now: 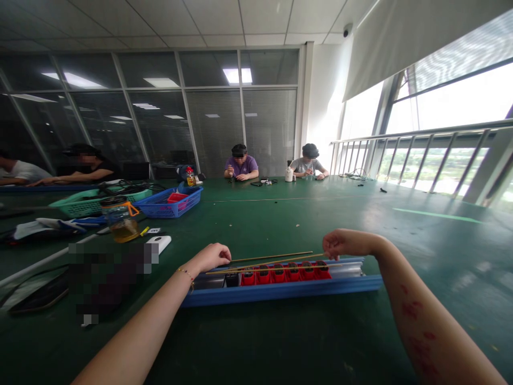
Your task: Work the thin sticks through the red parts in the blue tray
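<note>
My right hand [336, 243] pinches the right end of a thin tan stick [288, 261] that slants above a long blue channel [288, 292]. At the channel's left end, my left hand [211, 256] is closed, fingers curled downward; whether it grips a stick's other end is hidden. A second thin stick [276, 256] lies behind the channel's far wall. Inside the channel stand several red holders [278, 276] in a row, with dark pieces in them. A black block [231, 280] sits left of the red row.
To the left stand a jar of amber liquid [122, 227], a blue basket [168, 206], a green basket [66, 206] and a white device [159, 245]. Two people [242, 166] sit across the green table [248, 219], others at far left. A railing [409, 155] runs along the right.
</note>
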